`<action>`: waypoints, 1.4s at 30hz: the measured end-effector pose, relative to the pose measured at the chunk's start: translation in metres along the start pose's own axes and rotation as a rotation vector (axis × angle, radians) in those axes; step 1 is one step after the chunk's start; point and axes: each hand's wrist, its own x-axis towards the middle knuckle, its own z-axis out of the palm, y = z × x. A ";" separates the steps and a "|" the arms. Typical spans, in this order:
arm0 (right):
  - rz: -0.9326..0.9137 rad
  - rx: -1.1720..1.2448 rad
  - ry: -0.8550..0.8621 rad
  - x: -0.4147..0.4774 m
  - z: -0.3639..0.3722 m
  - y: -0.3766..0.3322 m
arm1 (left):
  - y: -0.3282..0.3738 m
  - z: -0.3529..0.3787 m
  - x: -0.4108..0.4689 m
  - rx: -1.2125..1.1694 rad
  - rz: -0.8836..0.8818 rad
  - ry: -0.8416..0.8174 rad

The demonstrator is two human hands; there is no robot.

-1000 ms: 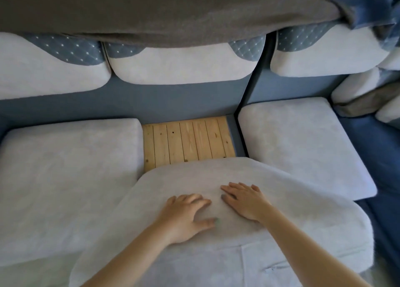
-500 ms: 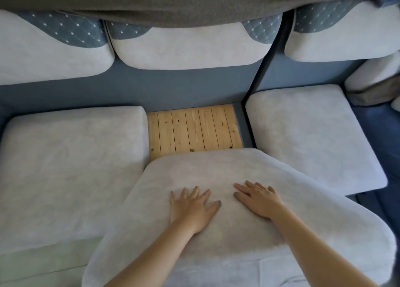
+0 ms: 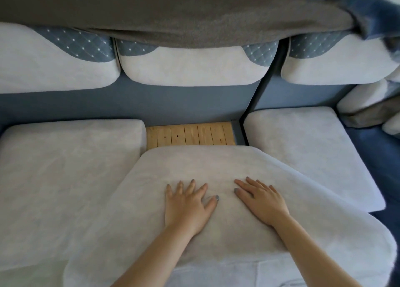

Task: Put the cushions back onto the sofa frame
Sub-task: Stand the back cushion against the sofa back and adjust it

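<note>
A pale grey seat cushion (image 3: pixel 194 163) lies in the middle gap of the sofa, between the left seat cushion (image 3: pixel 65 167) and the right seat cushion (image 3: pixel 303 148). Its right edge overlaps the right cushion. My left hand (image 3: pixel 188 204) and my right hand (image 3: pixel 259 200) rest flat on top of it, palms down, fingers spread, gripping nothing. Behind the cushion a narrow strip of the wooden slat base (image 3: pixel 190 134) of the sofa frame (image 3: pixel 194 105) still shows.
Three white back cushions with blue quilted corners (image 3: pixel 186 68) line the blue backrest. A grey-brown blanket (image 3: pixel 173 14) drapes over their tops. More cushions (image 3: pixel 363 96) are piled at the far right, above a blue seat base (image 3: pixel 378 152).
The middle cushion has slid back toward the backrest under both hands, covering more of the wooden slats. My hands have flattened and spread on it.
</note>
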 end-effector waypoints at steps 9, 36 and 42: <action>0.002 0.045 0.017 0.032 0.018 0.004 | -0.008 0.013 0.031 0.005 0.034 0.068; -0.081 -0.012 0.164 0.066 0.204 0.052 | -0.027 0.207 0.070 0.048 0.079 0.113; -0.125 0.005 0.325 0.135 0.203 0.051 | -0.039 0.210 0.133 0.067 0.058 0.281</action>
